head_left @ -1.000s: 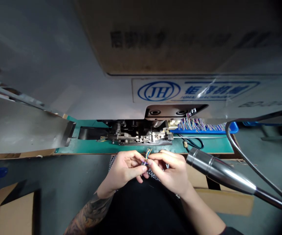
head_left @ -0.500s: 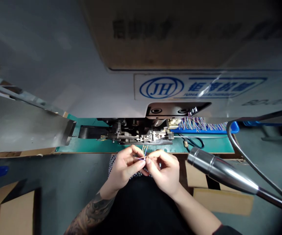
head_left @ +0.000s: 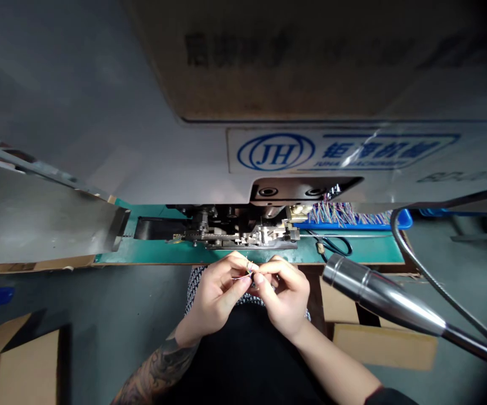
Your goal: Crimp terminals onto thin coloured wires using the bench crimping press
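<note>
Thin coloured wires [head_left: 249,266] fan out between my two hands, held above my lap in front of the machine. My left hand [head_left: 220,289] is closed, its thumb and forefinger pinching the wires. From the other side my right hand [head_left: 285,289] pinches the same small bundle with its thumb and forefinger. The fingertips of both hands almost meet and cover most of the bundle. Just beyond them are the metal working parts [head_left: 262,235] of the machine, apart from my hands.
The machine's large grey housing [head_left: 162,163] overhangs the green bench top [head_left: 154,254]. A blue tray [head_left: 365,226] of coloured wires stands at the right. A lamp on a flexible neck [head_left: 382,295] reaches in from the right. Cardboard [head_left: 27,368] lies at lower left.
The wire ends that stuck up between my fingers are now lower and more covered by the fingertips. Both hands remain in nearly the same place.
</note>
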`<state>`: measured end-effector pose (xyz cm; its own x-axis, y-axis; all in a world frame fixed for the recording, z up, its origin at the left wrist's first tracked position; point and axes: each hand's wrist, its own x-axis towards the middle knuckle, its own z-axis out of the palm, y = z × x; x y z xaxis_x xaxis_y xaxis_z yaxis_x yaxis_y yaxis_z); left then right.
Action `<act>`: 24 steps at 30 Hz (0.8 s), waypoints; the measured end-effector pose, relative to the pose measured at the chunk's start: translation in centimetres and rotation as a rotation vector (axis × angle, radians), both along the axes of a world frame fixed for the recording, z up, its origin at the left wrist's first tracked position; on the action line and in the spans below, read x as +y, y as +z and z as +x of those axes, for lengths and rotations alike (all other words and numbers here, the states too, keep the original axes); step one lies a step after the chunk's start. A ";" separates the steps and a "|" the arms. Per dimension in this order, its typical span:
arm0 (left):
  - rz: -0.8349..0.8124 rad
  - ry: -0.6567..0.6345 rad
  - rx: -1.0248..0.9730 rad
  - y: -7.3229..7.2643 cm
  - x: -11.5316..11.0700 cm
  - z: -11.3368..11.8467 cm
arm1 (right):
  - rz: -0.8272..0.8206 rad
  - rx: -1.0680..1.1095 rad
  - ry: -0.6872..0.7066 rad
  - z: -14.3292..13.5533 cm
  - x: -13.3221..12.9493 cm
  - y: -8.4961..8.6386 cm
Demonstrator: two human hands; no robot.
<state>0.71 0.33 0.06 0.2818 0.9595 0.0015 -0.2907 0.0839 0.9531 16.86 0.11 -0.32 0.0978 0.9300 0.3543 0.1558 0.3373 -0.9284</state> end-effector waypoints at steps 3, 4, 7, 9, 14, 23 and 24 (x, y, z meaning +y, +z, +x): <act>0.006 -0.047 -0.032 -0.1 0.1 -0.1 | -0.084 0.068 0.049 0.0 -0.1 -0.1; 0.000 -0.060 -0.049 -0.1 0.1 -0.1 | -0.093 0.080 0.059 0.0 -0.1 -0.1; -0.026 -0.087 -0.118 -0.1 0.0 0.0 | -0.090 0.079 0.077 0.0 -0.2 0.0; -0.049 -0.106 -0.171 -0.1 -0.1 0.0 | -0.074 0.056 0.086 0.2 -0.3 0.2; -0.086 -0.119 -0.239 -0.1 -0.2 0.0 | -0.062 -0.002 0.139 0.8 -0.3 1.2; 0.057 -0.067 -0.098 0.4 -0.1 -0.1 | -0.112 -0.056 0.306 2.2 0.2 1.5; 0.096 -0.048 -0.055 0.4 -0.1 -0.3 | -0.114 -0.062 0.312 2.4 0.2 1.4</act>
<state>0.46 0.22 0.49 0.3241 0.9396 0.1098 -0.3410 0.0077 0.9400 19.23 0.32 1.12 -0.2169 0.9456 0.2427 0.1188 0.2723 -0.9548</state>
